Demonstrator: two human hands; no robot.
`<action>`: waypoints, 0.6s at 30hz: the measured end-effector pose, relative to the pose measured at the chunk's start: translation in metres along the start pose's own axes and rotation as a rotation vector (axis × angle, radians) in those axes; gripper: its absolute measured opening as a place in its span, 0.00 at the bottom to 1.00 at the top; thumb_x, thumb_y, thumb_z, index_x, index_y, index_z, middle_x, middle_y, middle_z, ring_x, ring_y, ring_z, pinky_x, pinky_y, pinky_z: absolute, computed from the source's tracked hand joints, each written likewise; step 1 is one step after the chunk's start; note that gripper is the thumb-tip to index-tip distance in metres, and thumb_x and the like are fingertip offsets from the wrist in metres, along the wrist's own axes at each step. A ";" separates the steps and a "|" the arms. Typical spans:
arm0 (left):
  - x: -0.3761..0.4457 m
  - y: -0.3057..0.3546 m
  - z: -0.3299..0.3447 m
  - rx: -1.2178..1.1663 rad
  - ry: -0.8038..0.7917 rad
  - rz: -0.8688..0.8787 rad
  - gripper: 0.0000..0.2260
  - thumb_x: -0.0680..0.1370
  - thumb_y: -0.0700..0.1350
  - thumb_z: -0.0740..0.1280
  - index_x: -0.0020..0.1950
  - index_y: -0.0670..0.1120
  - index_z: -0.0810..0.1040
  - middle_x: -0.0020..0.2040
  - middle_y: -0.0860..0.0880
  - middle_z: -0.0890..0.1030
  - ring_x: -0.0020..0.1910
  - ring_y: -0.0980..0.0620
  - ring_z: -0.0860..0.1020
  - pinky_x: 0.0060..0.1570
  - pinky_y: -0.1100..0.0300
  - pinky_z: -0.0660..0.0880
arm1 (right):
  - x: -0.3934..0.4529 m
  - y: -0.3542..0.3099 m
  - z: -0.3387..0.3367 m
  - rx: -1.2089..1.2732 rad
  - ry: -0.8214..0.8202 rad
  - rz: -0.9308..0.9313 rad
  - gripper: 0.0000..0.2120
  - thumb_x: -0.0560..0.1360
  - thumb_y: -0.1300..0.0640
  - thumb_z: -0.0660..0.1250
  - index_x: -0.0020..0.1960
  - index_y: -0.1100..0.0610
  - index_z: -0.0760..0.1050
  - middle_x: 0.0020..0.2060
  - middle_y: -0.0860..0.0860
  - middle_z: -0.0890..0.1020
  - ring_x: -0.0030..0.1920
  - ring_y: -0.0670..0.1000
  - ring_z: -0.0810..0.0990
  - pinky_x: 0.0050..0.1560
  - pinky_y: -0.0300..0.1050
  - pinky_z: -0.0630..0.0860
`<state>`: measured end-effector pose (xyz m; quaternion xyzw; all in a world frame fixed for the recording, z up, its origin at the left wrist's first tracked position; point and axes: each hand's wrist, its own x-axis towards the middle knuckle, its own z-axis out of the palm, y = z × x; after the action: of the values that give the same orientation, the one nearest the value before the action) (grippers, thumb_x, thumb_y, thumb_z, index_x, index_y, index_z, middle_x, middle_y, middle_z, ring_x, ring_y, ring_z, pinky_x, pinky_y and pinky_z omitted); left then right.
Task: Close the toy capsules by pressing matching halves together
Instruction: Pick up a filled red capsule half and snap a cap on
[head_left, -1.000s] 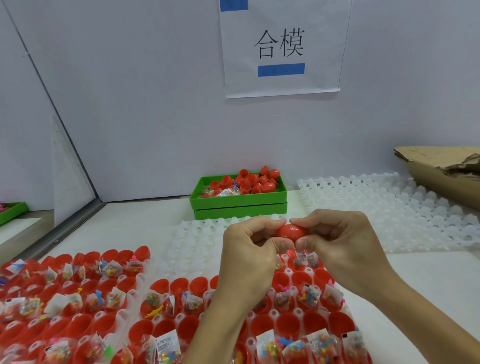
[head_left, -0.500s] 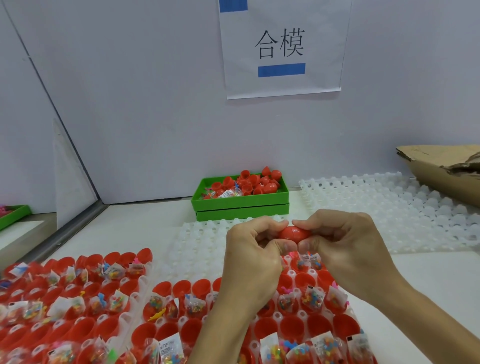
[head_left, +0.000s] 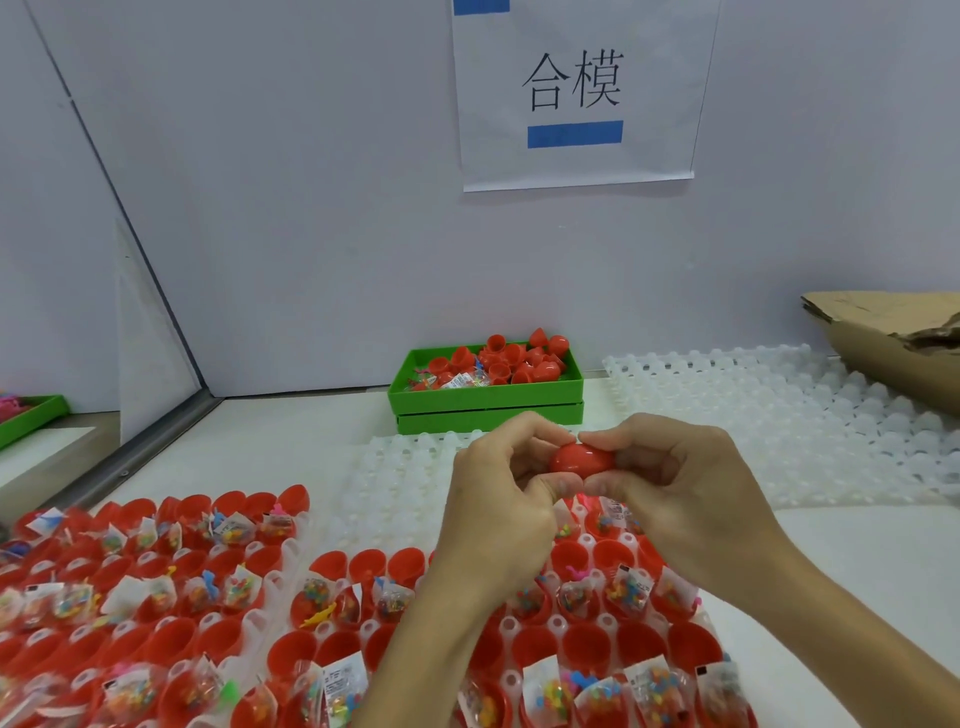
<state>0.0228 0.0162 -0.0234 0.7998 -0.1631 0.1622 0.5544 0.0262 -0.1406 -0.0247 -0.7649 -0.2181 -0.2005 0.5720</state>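
Red capsule (head_left: 581, 460) — pinched end-to-end between left hand (head_left: 498, 499) and right hand (head_left: 670, 483), likely pressing halves shut — above near tray (head_left: 558, 623) of open halves.

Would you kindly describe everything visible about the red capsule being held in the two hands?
The red capsule is a smooth, glossy, egg-shaped shell that looks like plastic. It lies on its side, lifted above the tray of open red halves. The left hand pinches its left end and the right hand its right end, with fingers above and thumbs below. Fingers hide both ends, and no seam is discernible.
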 end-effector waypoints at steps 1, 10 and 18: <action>0.001 0.000 -0.002 -0.011 -0.006 -0.011 0.13 0.75 0.33 0.71 0.48 0.51 0.81 0.39 0.54 0.84 0.42 0.58 0.83 0.40 0.68 0.78 | 0.000 -0.001 -0.001 -0.007 -0.011 -0.002 0.19 0.67 0.72 0.75 0.47 0.49 0.84 0.41 0.48 0.86 0.43 0.49 0.86 0.49 0.46 0.83; 0.000 0.006 0.000 -0.079 0.032 0.027 0.15 0.73 0.35 0.74 0.50 0.56 0.83 0.44 0.60 0.85 0.45 0.63 0.83 0.46 0.72 0.77 | 0.001 -0.005 -0.007 0.009 0.053 0.052 0.18 0.70 0.69 0.73 0.49 0.47 0.83 0.42 0.46 0.87 0.42 0.46 0.86 0.46 0.38 0.82; 0.001 0.000 0.002 -0.110 0.062 0.050 0.15 0.71 0.35 0.75 0.56 0.48 0.85 0.46 0.55 0.86 0.47 0.61 0.83 0.47 0.70 0.78 | 0.001 -0.008 -0.007 0.064 0.062 0.084 0.19 0.70 0.71 0.72 0.46 0.46 0.83 0.40 0.46 0.87 0.42 0.46 0.86 0.44 0.35 0.81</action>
<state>0.0242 0.0143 -0.0237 0.7583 -0.1746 0.1916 0.5982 0.0225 -0.1450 -0.0163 -0.7481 -0.1741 -0.1928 0.6106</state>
